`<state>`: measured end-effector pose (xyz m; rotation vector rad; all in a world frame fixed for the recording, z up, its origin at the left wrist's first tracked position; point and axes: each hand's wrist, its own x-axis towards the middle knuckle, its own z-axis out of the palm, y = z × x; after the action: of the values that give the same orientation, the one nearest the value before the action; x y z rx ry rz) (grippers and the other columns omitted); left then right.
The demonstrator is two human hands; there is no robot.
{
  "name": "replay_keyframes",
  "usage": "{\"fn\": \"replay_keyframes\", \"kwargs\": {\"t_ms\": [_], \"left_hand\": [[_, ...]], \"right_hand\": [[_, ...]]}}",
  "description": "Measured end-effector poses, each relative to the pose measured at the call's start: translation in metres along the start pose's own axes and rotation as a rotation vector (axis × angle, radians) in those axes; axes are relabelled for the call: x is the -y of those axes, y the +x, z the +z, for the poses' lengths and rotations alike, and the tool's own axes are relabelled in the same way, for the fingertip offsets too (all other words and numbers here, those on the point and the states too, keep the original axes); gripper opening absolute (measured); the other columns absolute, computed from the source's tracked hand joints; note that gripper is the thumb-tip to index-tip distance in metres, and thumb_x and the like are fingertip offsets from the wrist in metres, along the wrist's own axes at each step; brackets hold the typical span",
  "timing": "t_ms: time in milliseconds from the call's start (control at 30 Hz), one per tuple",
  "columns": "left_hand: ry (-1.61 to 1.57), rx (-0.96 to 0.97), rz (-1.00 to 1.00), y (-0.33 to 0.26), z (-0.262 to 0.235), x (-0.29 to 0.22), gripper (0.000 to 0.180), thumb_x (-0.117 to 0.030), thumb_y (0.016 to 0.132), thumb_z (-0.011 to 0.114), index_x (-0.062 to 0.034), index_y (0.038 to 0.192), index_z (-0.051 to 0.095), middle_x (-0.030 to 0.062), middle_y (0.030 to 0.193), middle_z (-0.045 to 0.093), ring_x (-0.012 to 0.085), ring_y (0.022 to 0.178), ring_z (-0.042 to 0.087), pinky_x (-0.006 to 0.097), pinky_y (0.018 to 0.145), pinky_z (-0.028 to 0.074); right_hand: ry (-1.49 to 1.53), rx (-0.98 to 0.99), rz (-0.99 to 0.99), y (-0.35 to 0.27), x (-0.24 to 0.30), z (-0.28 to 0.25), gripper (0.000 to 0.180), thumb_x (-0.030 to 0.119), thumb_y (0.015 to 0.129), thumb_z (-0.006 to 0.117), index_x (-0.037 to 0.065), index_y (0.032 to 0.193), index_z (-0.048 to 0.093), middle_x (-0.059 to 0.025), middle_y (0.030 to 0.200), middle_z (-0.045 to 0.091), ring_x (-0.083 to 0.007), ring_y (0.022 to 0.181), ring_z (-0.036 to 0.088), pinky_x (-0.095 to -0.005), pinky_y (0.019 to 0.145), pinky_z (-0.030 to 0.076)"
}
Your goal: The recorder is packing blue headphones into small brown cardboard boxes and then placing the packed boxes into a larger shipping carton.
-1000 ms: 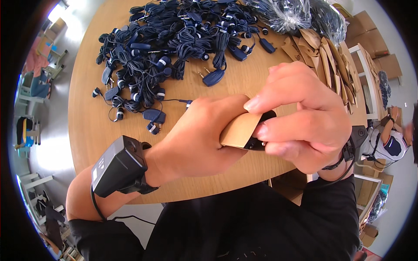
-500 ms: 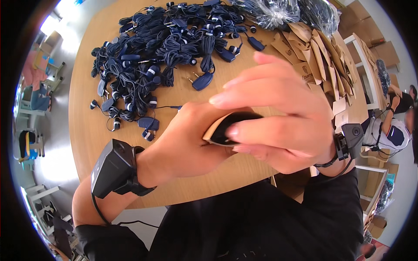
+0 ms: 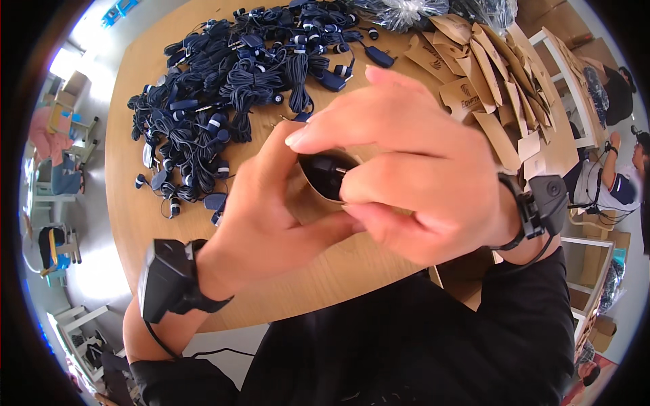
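Observation:
My left hand (image 3: pixel 271 216) grips a small brown cardboard sleeve (image 3: pixel 308 196) from below, its open mouth turned up toward me. My right hand (image 3: pixel 413 176) closes over the sleeve from the right, and its fingers press a dark cable bundle with a plug (image 3: pixel 330 174) into the opening. Both hands sit close under the camera, above the round wooden table (image 3: pixel 338 271). Much of the sleeve is hidden by my fingers. Each wrist carries a black strapped device.
A big heap of dark blue coiled cables with plugs (image 3: pixel 230 88) covers the table's far left. Flat brown cardboard sleeves (image 3: pixel 494 88) lie fanned at the far right, with clear plastic bags (image 3: pixel 406 10) behind. Another person (image 3: pixel 619 183) sits at the right edge.
Both hands rose closer to the camera. The sleeve turned so its opening faces up, and the dark cable bundle now sits inside it under my right fingers.

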<state>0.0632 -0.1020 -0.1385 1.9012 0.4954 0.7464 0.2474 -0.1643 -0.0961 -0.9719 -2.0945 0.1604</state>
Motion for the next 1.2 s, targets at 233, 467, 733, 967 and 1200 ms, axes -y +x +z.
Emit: {"fn": "replay_keyframes", "kwargs": {"t_ms": [233, 467, 733, 967, 1200], "left_hand": [[0.064, 0.122, 0.106, 0.012, -0.008, -0.003, 0.045, -0.003, 0.071, 0.077, -0.0013, 0.111, 0.056, 0.0090, 0.095, 0.068, 0.0195, 0.088, 0.068, 0.028, 0.077, 0.052], [0.050, 0.109, 0.028, 0.008, -0.005, -0.008, 0.035, 0.002, 0.076, 0.070, -0.0012, 0.108, 0.057, 0.0125, 0.095, 0.067, 0.0240, 0.088, 0.068, 0.030, 0.075, 0.053], [-0.042, 0.063, -0.012, 0.005, -0.001, -0.006, 0.034, 0.004, 0.080, 0.064, 0.0010, 0.113, 0.054, 0.0153, 0.101, 0.066, 0.0233, 0.094, 0.067, 0.031, 0.078, 0.055], [-0.084, -0.002, -0.021, 0.005, -0.005, -0.007, 0.033, -0.007, 0.084, 0.067, 0.0033, 0.112, 0.054, 0.0149, 0.100, 0.067, 0.0198, 0.092, 0.067, 0.028, 0.076, 0.053], [-0.145, 0.010, 0.053, 0.006, -0.006, 0.001, 0.031, -0.021, 0.088, 0.061, 0.0043, 0.106, 0.058, 0.0095, 0.083, 0.065, 0.0099, 0.071, 0.059, 0.024, 0.062, 0.045]], "right_hand": [[-0.037, 0.065, -0.092, -0.001, -0.016, -0.004, 0.026, -0.002, 0.055, 0.071, 0.008, 0.078, 0.064, -0.0134, 0.113, 0.064, -0.0286, 0.098, 0.063, -0.0483, 0.099, 0.034], [-0.042, 0.070, -0.048, -0.001, -0.017, 0.002, 0.038, 0.000, 0.050, 0.070, 0.009, 0.086, 0.066, -0.0113, 0.117, 0.062, -0.0285, 0.102, 0.061, -0.0503, 0.096, 0.036], [-0.084, 0.048, -0.057, 0.001, -0.013, -0.002, 0.020, 0.004, 0.065, 0.072, 0.007, 0.084, 0.065, -0.0122, 0.111, 0.065, -0.0294, 0.100, 0.063, -0.0470, 0.099, 0.037], [-0.120, 0.059, 0.002, 0.000, -0.013, -0.006, 0.015, -0.001, 0.070, 0.068, 0.008, 0.080, 0.064, -0.0106, 0.106, 0.066, -0.0256, 0.098, 0.064, -0.0463, 0.099, 0.038], [-0.031, -0.002, 0.046, -0.003, -0.011, 0.002, 0.021, -0.006, 0.065, 0.068, 0.006, 0.081, 0.061, -0.0115, 0.105, 0.066, -0.0264, 0.091, 0.065, -0.0413, 0.092, 0.045]]}}
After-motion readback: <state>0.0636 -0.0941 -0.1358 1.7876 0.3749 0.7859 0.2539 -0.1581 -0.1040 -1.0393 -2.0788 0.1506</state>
